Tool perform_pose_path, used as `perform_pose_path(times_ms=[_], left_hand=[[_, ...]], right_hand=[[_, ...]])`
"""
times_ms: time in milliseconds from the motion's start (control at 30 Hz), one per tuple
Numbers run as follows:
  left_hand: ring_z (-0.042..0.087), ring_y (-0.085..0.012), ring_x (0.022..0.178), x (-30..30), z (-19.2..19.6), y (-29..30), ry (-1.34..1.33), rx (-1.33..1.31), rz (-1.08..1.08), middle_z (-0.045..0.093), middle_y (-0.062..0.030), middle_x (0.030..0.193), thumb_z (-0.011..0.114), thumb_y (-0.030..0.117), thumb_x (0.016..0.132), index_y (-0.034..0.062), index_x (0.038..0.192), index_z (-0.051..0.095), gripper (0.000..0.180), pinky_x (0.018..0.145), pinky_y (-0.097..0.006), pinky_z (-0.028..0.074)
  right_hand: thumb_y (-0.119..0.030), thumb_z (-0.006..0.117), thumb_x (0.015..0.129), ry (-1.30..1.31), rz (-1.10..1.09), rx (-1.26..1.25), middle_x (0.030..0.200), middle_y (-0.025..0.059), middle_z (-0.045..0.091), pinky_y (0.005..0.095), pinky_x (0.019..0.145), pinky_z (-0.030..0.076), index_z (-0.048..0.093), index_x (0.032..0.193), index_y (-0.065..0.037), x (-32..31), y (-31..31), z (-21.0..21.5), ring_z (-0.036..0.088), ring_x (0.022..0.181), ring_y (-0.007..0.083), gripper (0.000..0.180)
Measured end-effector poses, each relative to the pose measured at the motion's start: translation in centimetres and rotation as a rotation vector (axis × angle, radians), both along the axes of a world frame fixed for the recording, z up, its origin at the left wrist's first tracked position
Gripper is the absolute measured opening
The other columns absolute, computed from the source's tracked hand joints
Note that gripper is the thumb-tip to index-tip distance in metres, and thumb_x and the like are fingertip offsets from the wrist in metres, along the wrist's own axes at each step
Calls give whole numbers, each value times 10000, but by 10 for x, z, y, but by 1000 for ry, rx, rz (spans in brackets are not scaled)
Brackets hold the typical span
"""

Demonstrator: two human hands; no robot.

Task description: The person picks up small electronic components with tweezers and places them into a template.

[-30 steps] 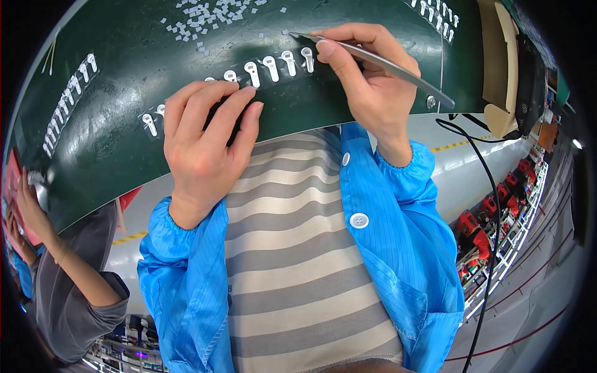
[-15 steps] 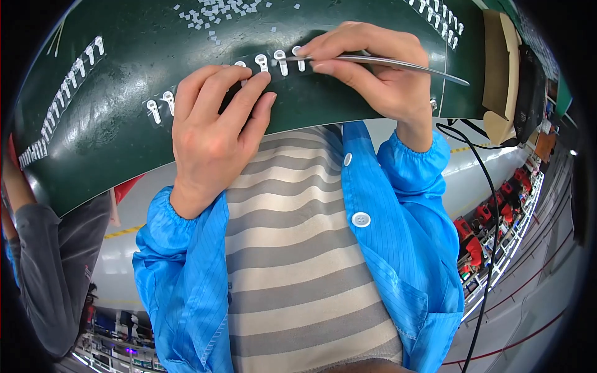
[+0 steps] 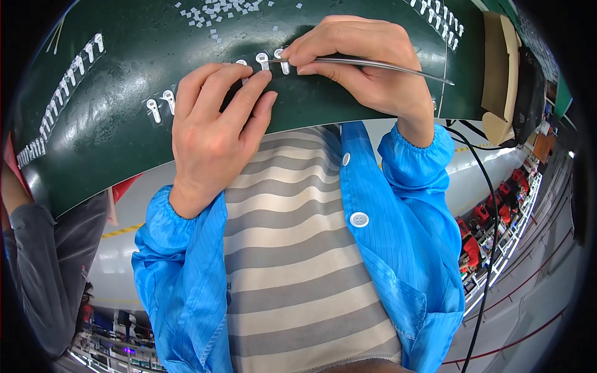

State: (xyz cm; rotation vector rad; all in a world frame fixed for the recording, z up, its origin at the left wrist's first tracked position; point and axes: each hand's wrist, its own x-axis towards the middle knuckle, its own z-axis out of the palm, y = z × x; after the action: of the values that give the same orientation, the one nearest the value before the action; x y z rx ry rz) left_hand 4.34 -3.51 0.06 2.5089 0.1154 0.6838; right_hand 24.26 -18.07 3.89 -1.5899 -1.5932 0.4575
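My right hand [image 3: 367, 56] grips slim metal tweezers [image 3: 398, 68]. Their tip lies at a small white key-shaped part [image 3: 262, 58] with a round head and a narrow stem. My left hand [image 3: 214, 127] is spread over the table, and its index fingertip touches the stem of that same part. Beside it, another white part [image 3: 285, 67] is partly covered by the right fingertips. One more white head [image 3: 242, 63] peeks out behind my left fingers. Left of that hand lie two similar parts [image 3: 153, 110]. What sits under my left palm is hidden.
Small pale squares [image 3: 221, 9] are scattered on the green table [image 3: 137, 56] at the far side. Rows of white parts lie at left [image 3: 65, 90] and far right [image 3: 435, 15]. A cardboard box [image 3: 497, 62] stands right. A person's grey-clad leg [image 3: 53, 261] is at left.
My right hand and the tweezers have moved left, so the tip has passed from one white part to the neighbouring one. My left hand stays nearly still.
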Motion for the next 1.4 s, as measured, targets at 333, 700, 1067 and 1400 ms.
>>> perform_pose_path(times_ms=[333, 700, 1067, 1400], left_hand=[[605, -294, 1053, 4, 2, -1, 38, 14, 9, 665, -59, 1075, 828, 70, 801, 68, 1090, 754, 298, 894, -390, 524], [591, -297, 1068, 3, 4, -2, 71, 2, -1, 662, -54, 1100, 828, 77, 807, 87, 1096, 754, 299, 895, -391, 522], [592, -276, 1087, 3, 4, -1, 87, 35, -15, 670, -33, 1116, 833, 105, 816, 103, 1129, 781, 317, 905, -379, 522], [598, -270, 1085, 2, 4, -1, 74, 31, -11, 677, -32, 1117, 837, 99, 814, 101, 1120, 788, 310, 891, -376, 523]], right_hand=[[70, 757, 808, 17, 3, -4, 966, 176, 780, 356, 804, 611, 756, 943, 49, -1, -4, -2, 774, 917, 313, 138], [87, 778, 828, -129, -195, 151, 1016, 188, 785, 327, 811, 619, 754, 1004, 58, -1, -11, -21, 773, 948, 279, 180], [21, 774, 918, 614, -516, -128, 940, 106, 767, 262, 714, 553, 743, 1042, 51, -10, -9, -6, 694, 805, 145, 131], [3, 793, 908, 587, -598, -95, 878, 99, 762, 257, 661, 537, 745, 1021, 55, -12, -15, -8, 690, 739, 135, 133]])
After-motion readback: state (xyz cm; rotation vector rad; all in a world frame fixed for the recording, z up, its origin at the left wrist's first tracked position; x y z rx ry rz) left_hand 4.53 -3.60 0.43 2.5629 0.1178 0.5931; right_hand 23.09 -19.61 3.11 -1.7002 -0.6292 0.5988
